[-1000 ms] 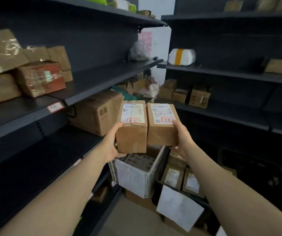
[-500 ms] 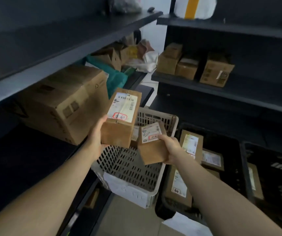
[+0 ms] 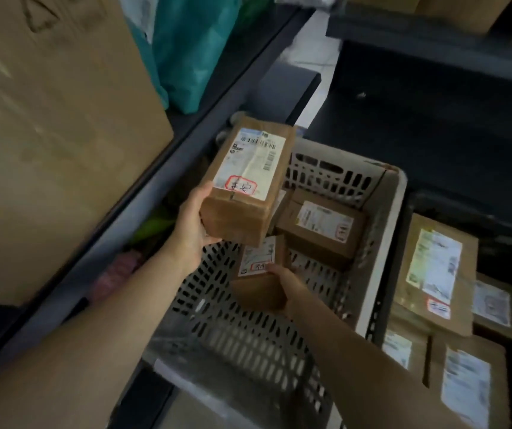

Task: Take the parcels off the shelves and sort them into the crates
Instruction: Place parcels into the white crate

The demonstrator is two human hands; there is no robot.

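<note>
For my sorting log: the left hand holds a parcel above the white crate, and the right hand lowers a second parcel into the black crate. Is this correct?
Not quite. In the head view the right hand lowers its parcel into the white crate, not the black one. The left hand does hold its parcel above that crate.

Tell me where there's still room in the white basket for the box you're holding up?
Bare floor shows in the white basket near its front wall, below the small box in the right hand. Its far corner is crowded by a labelled box. The left hand holds the taller box above the basket's left rim. The dark crate beside it looks packed with parcels.
</note>
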